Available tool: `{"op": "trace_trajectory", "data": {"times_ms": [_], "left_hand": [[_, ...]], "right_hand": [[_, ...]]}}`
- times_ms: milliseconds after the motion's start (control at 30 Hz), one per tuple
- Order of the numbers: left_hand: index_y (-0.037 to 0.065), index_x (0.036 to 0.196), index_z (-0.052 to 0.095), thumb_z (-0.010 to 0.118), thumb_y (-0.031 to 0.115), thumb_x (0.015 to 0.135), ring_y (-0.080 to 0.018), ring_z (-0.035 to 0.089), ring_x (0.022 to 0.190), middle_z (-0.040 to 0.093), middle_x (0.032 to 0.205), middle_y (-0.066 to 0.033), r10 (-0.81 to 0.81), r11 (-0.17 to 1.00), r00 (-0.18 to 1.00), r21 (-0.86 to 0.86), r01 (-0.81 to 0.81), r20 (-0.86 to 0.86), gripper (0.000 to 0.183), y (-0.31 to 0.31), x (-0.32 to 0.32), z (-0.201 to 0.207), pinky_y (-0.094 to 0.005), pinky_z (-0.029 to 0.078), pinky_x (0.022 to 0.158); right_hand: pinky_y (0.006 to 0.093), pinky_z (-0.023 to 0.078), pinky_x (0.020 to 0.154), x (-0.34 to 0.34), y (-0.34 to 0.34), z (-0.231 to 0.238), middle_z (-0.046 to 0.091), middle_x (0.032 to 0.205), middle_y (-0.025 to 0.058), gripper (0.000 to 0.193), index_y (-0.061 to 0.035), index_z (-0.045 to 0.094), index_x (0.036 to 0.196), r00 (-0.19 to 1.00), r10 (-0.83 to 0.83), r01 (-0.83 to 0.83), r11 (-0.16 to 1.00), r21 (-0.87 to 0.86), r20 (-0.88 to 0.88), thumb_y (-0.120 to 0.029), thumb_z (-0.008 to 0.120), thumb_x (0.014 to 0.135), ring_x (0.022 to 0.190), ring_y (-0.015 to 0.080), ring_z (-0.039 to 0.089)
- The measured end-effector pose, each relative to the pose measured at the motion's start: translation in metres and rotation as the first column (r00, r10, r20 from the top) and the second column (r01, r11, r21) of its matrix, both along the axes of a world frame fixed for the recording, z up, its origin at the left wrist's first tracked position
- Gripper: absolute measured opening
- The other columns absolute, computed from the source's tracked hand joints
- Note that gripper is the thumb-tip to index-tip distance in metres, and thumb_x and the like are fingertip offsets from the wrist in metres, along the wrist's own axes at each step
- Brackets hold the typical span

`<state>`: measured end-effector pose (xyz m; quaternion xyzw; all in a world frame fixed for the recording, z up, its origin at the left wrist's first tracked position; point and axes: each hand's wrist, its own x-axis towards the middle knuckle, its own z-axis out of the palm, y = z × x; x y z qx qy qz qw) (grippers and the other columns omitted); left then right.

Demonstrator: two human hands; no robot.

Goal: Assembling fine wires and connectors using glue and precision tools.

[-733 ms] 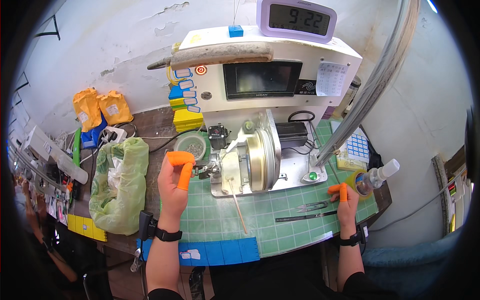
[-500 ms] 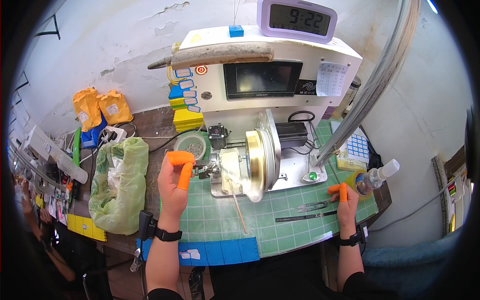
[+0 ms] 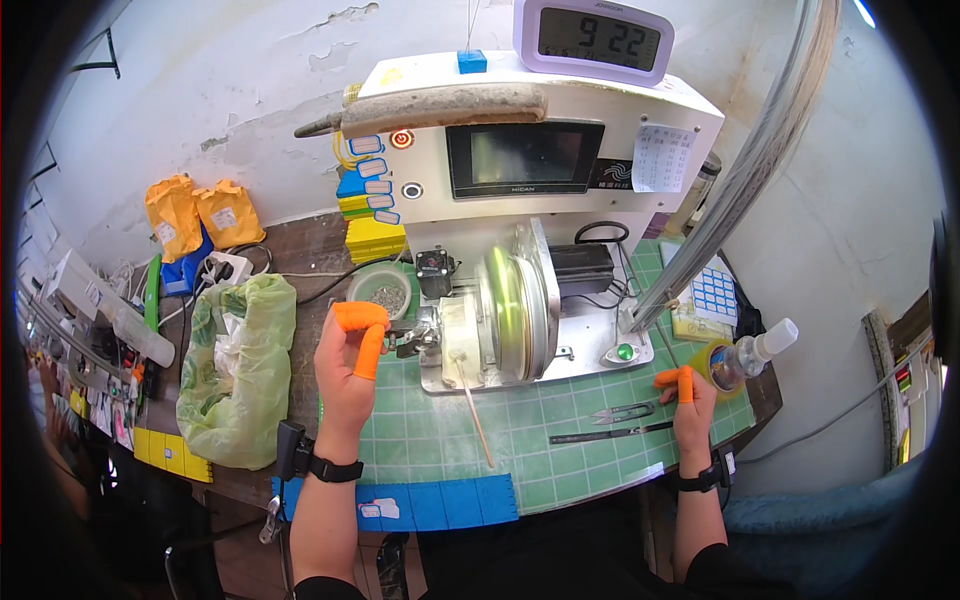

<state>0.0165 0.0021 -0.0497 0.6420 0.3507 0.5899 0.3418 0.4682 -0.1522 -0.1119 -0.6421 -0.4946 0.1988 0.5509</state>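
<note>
Left hand (image 3: 345,390) and right hand (image 3: 694,425) wear orange finger covers (image 3: 369,353), with black wristbands (image 3: 337,470) and black sleeves (image 3: 715,572).

The machine (image 3: 540,212), a clock (image 3: 597,40) on top, stands between a bag (image 3: 250,430) left and a bottle (image 3: 735,364) right

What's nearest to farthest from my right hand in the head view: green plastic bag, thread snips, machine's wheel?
From the right hand:
1. Thread snips: just left, on the green mat.
2. Wheel: farther left and forward, on the machine.
3. Green plastic bag: far left.
</note>
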Motion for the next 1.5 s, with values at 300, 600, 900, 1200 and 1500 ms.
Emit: {"op": "trace_trajectory", "data": {"times_ms": [300,600,900,1200,1500], "left_hand": [[0.002,0.118,0.067,0.066,0.005,0.105,-0.0117,0.065,0.097,0.065,0.117,-0.0053,-0.003,1.000,1.000,0.008,0.003,-0.003,0.013,0.001,0.000,-0.001,-0.0257,0.054,0.080],[0.002,0.118,0.067,0.066,0.006,0.106,-0.0115,0.065,0.096,0.065,0.117,-0.0052,0.002,1.000,1.000,0.009,-0.002,-0.005,0.013,0.000,0.000,0.001,-0.0258,0.054,0.080],[0.003,0.117,0.067,0.066,0.005,0.105,-0.0116,0.065,0.097,0.065,0.117,-0.0053,0.009,1.000,1.000,0.010,-0.009,-0.008,0.012,-0.001,0.001,0.000,-0.0257,0.054,0.080],[0.002,0.116,0.067,0.065,0.003,0.105,-0.0119,0.065,0.096,0.066,0.116,-0.0055,0.018,1.000,0.999,0.024,-0.018,-0.032,0.011,0.001,0.002,0.004,-0.0259,0.053,0.079],[0.003,0.114,0.072,0.071,0.000,0.098,-0.0170,0.065,0.095,0.068,0.115,-0.0077,0.115,0.983,0.957,0.169,-0.071,-0.267,0.016,-0.006,0.004,0.022,-0.0273,0.052,0.075]], "right_hand": [[0.0257,0.046,0.064,0.000,0.000,0.001,0.075,0.085,0.0082,0.043,0.0044,0.076,0.097,1.000,-0.002,0.002,1.000,-0.006,0.009,-0.024,0.049,0.116,0.066,0.0099,0.060],[0.0254,0.047,0.064,0.000,0.000,0.000,0.075,0.086,0.0081,0.041,0.0040,0.076,0.097,1.000,0.000,0.000,1.000,-0.011,-0.012,-0.022,0.049,0.115,0.066,0.0099,0.060],[0.0257,0.047,0.065,-0.001,-0.002,0.002,0.075,0.086,0.0078,0.041,0.0049,0.076,0.097,1.000,-0.011,0.011,1.000,-0.012,0.005,-0.021,0.049,0.115,0.067,0.0104,0.060],[0.0277,0.048,0.067,-0.001,-0.004,0.002,0.074,0.086,0.0082,0.039,0.0047,0.076,0.099,0.998,0.031,-0.028,0.999,-0.044,0.062,-0.021,0.050,0.114,0.069,0.0121,0.062],[0.0406,0.055,0.085,-0.043,-0.003,0.065,0.069,0.105,0.0139,0.022,-0.0041,0.076,0.111,0.756,0.446,-0.350,0.894,-0.280,0.479,-0.003,0.079,0.089,0.100,0.0350,0.066]]}}
